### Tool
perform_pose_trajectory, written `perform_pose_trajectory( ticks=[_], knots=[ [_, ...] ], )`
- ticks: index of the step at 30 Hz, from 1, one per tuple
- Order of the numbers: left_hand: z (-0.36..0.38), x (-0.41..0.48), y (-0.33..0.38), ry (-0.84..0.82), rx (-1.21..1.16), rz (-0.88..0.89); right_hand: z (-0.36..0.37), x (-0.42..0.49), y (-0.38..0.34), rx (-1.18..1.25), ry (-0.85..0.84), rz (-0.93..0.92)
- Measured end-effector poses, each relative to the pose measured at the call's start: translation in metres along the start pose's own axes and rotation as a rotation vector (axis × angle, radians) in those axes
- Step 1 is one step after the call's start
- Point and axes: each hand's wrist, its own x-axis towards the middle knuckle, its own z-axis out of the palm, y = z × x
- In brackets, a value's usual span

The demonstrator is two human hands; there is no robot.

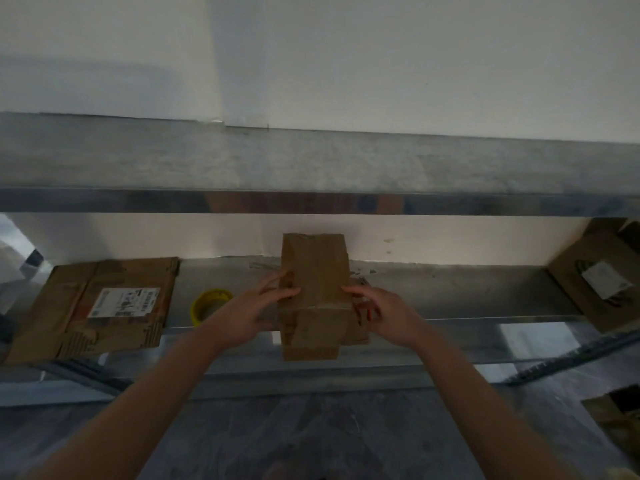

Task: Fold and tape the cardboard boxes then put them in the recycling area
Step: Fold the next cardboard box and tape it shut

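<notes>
A small brown cardboard box (313,292), folded and wrapped with brown tape, stands on the metal shelf (450,292) at the centre, overhanging the front edge. My left hand (256,306) grips its left side, thumb up and fingers curled onto the top face. My right hand (377,313) grips the right side; the index finger touches the top edge and the other fingers curl round the cardboard below. A yellow tape roll (209,303) lies just left of my left hand.
A flattened cardboard box (93,306) with a white label lies on the shelf at the left. Another labelled box (602,278) leans at the far right. An upper metal shelf (311,164) runs above. More cardboard (616,414) sits low right.
</notes>
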Motion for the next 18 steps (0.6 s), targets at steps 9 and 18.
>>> perform_pose_trajectory(
  ticks=[9,18],
  knots=[
    [0.018,0.013,-0.001,0.189,-0.244,-0.092,0.017,0.007,-0.013,0.109,0.218,0.016],
    [0.060,0.006,0.036,0.338,-0.472,-0.085,0.024,-0.012,-0.007,0.393,0.390,0.170]
  ],
)
